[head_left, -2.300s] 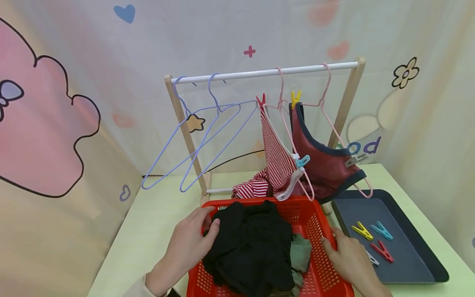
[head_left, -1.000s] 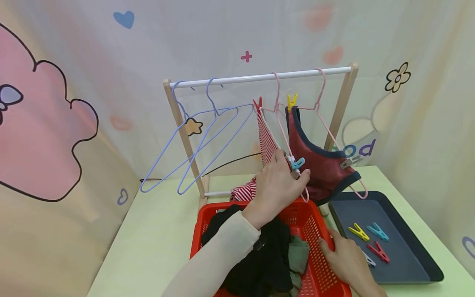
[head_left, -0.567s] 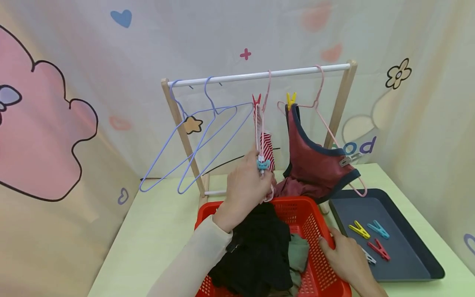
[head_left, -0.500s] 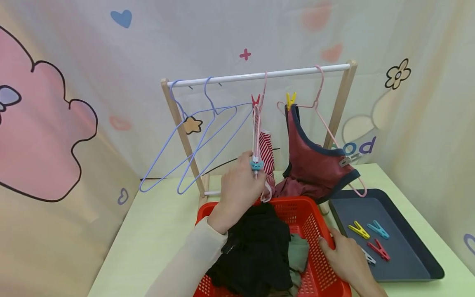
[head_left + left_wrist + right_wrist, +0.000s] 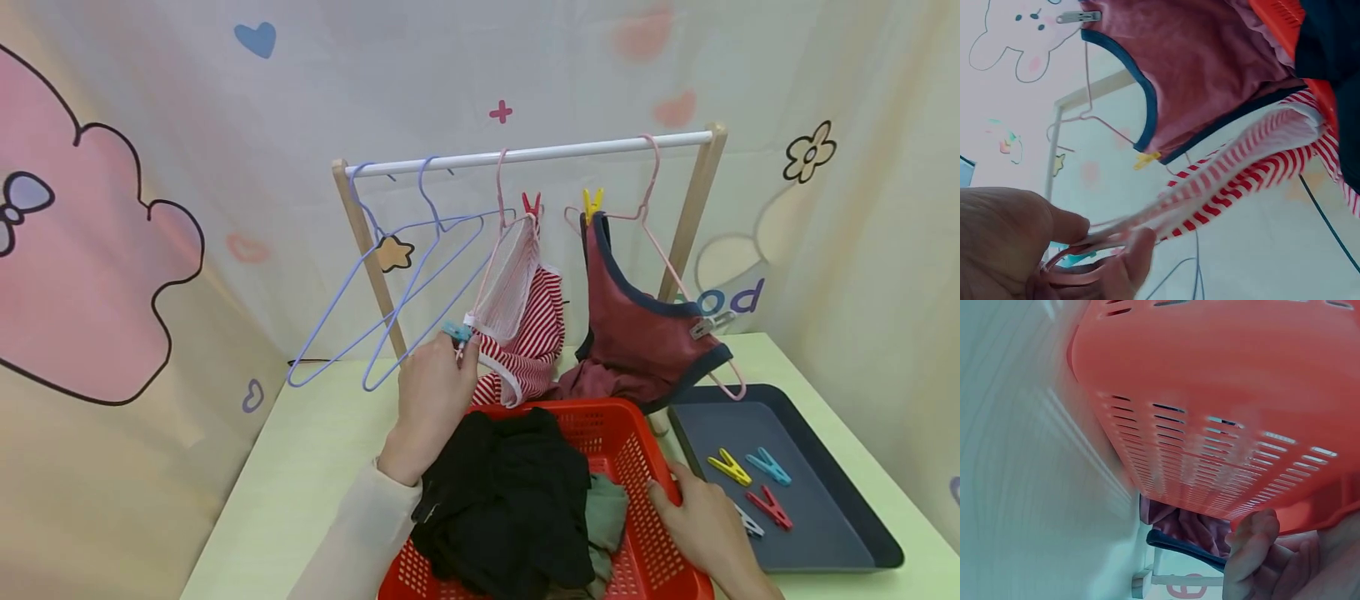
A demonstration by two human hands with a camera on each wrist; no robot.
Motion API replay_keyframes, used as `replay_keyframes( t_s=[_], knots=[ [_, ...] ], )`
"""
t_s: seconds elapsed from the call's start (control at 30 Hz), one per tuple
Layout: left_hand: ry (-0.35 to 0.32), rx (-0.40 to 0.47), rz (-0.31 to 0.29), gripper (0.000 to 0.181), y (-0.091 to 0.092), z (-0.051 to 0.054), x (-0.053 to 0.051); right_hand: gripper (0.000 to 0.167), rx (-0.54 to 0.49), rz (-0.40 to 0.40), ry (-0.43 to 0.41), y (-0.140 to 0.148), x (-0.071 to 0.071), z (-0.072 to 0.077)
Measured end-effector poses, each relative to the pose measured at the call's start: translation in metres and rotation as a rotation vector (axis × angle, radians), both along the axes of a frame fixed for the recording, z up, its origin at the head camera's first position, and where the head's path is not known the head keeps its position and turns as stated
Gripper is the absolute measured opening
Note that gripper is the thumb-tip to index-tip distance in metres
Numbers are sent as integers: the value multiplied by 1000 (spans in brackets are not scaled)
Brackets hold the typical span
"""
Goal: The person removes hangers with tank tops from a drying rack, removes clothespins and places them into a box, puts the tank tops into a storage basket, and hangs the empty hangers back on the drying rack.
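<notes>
My left hand pinches the lower end of a pink hanger beside a blue clothespin. From that hanger hangs a red-and-white striped garment, its other side held by a red clothespin. In the left wrist view, the thumb and fingers close around the hanger end and the garment's pale edge. My right hand grips the right rim of a red basket, its fingers curled round the outside in the right wrist view. Black cloth and a green piece lie in the basket.
A white rod on a wooden rack carries the hangers. Two blue hangers hang bare at left. A dark red garment hangs clipped at right. A dark tray with several clothespins stands right of the basket.
My left hand left the basket, reached to the striped garment's hanger and took hold of its end. It has swung that end leftward, and the hook has slid left along the rod.
</notes>
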State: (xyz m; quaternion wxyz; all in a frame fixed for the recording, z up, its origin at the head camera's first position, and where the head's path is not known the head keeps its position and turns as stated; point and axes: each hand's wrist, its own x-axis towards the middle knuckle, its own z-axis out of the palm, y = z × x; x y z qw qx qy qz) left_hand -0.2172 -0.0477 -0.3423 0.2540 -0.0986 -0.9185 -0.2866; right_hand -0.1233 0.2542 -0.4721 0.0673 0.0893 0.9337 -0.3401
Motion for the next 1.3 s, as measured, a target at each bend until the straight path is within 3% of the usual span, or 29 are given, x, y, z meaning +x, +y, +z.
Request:
replay_keyframes(
  t_s=[0.27, 0.47, 0.73, 1.03, 1.3],
  knots=[
    [41, -51, -47, 31, -5, -11, -4, 56, -13, -7, -9, 0, 0, -2],
    [33, -30, -64, 24, -9, -17, -8, 57, -30, -7, -6, 0, 1, -2],
    [143, 1, -25, 23, -15, -18, -8, 59, -43, -9, -12, 1, 0, -3],
    [166, 29, 5, 24, -26, -17, 1, 58, -59, -16, -15, 2, -1, -4],
    [183, 5, -5, 19, -48, -24, 19, 59, -71, -21, -13, 1, -1, -5]
  ],
)
